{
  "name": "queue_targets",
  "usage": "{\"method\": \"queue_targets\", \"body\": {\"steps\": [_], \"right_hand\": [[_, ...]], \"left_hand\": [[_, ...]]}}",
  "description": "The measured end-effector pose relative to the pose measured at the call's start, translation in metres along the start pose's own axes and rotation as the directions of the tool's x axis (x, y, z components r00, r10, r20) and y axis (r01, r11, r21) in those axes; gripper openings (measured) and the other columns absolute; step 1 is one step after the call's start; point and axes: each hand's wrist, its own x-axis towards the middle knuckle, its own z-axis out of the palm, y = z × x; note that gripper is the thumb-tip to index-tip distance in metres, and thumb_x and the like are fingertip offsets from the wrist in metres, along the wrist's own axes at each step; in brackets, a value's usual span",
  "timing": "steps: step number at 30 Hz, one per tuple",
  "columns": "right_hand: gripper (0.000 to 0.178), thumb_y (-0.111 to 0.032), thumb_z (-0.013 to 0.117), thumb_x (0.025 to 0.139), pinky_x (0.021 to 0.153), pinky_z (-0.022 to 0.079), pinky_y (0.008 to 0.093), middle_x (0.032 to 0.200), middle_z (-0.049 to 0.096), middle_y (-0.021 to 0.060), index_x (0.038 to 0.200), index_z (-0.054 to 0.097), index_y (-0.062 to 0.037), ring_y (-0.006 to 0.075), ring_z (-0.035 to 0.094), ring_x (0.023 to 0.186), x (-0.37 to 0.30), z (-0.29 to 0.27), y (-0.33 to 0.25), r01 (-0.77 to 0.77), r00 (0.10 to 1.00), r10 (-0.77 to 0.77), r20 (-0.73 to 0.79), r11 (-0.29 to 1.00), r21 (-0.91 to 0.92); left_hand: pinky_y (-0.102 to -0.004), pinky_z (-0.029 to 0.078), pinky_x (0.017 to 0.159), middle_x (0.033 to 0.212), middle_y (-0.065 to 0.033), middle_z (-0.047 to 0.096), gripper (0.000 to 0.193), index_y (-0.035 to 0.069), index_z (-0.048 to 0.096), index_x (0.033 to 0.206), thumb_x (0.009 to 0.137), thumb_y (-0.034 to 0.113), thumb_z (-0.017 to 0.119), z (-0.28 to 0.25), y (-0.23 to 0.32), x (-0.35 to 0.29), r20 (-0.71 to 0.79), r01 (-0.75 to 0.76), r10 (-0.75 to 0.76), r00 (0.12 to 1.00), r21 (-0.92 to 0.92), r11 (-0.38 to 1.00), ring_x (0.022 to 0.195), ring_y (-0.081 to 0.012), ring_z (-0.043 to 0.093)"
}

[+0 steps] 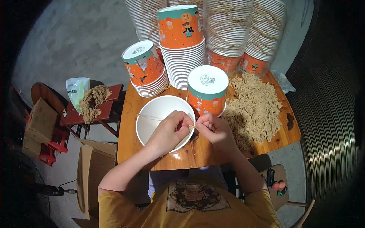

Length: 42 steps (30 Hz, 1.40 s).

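Note:
A white paper tub [159,104] stands at the front of the wooden table with its open mouth facing me. My left hand [173,129] is over the tub's right side, fingers closed in a pinch. Touching it nearly at the rim, my right hand [213,130] pinches too. Between the fingertips shows a short bit of thin beige string [192,126]. More pale string [148,117] runs across the tub's mouth to its left rim. Right of my hands lies a big heap of beige strings [258,108]. Behind them sits an upside-down orange tub [207,81].
Stacked tubs [182,62] rise at the back, with a shorter stack [143,66] to their left. Tall plastic-wrapped stacks [228,30] stand behind. Left of the table are a red bench [110,98] with a string bundle [95,98] and a cardboard box [93,174].

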Motion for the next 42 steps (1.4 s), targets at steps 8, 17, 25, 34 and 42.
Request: {"method": "queue_targets", "body": {"steps": [8,17,25,34,42], "right_hand": [[0.005,-0.003,0.055,0.088,0.056,0.033,0.0182,0.069,0.050,-0.0058,0.093,0.058,-0.0024,-0.0002,0.042,0.063,-0.003,-0.002,-0.011,-0.056,0.998,0.054,0.043,0.997,0.044],[0.009,-0.002,0.063,0.083,0.051,0.038,0.0217,0.063,0.051,-0.0021,0.090,0.059,-0.0040,0.0029,0.043,0.057,-0.002,-0.002,-0.014,0.131,0.991,-0.121,0.057,0.966,-0.225],[0.004,-0.001,0.058,0.085,0.054,0.034,0.0189,0.066,0.047,-0.0058,0.087,0.057,-0.0042,0.0015,0.041,0.059,-0.004,-0.002,-0.009,-0.005,0.998,0.011,0.057,0.995,-0.098],[0.005,-0.004,0.052,0.087,0.064,0.038,0.0201,0.075,0.050,-0.0020,0.091,0.055,-0.0036,0.0042,0.047,0.069,-0.003,-0.013,-0.006,-0.193,0.973,0.190,0.130,0.981,0.012],[0.009,0.001,0.058,0.080,0.055,0.035,0.0195,0.068,0.046,-0.0051,0.085,0.052,-0.0040,0.0026,0.043,0.061,-0.006,-0.003,-0.019,-0.029,0.998,0.034,0.058,0.996,-0.089]], "left_hand": [[-0.0218,0.039,0.067,0.079,0.0028,0.050,0.014,0.005,0.052,0.091,0.087,0.014,0.062,0.001,0.005,-0.001,0.012,0.050,-0.049,0.999,-0.110,0.993,0.072,-0.0059,0.043],[-0.0222,0.039,0.066,0.079,0.0023,0.049,0.017,0.006,0.046,0.089,0.086,0.012,0.062,0.001,0.006,-0.001,-0.020,-0.004,0.003,1.000,-0.063,0.998,0.071,-0.0063,0.043],[-0.0223,0.040,0.067,0.079,0.0018,0.050,0.014,0.006,0.047,0.090,0.084,0.008,0.060,-0.001,0.009,-0.003,0.001,-0.007,0.007,1.000,-0.058,0.998,0.071,-0.0062,0.044],[-0.0213,0.040,0.068,0.081,0.0034,0.050,0.011,0.005,0.051,0.092,0.084,0.008,0.059,-0.001,0.003,-0.001,0.019,0.007,-0.006,1.000,-0.073,0.997,0.072,-0.0056,0.044],[-0.0215,0.040,0.068,0.080,0.0032,0.050,0.011,0.004,0.052,0.093,0.085,0.008,0.059,-0.001,0.004,-0.001,0.025,0.001,0.001,1.000,-0.074,0.997,0.072,-0.0056,0.044]]}}
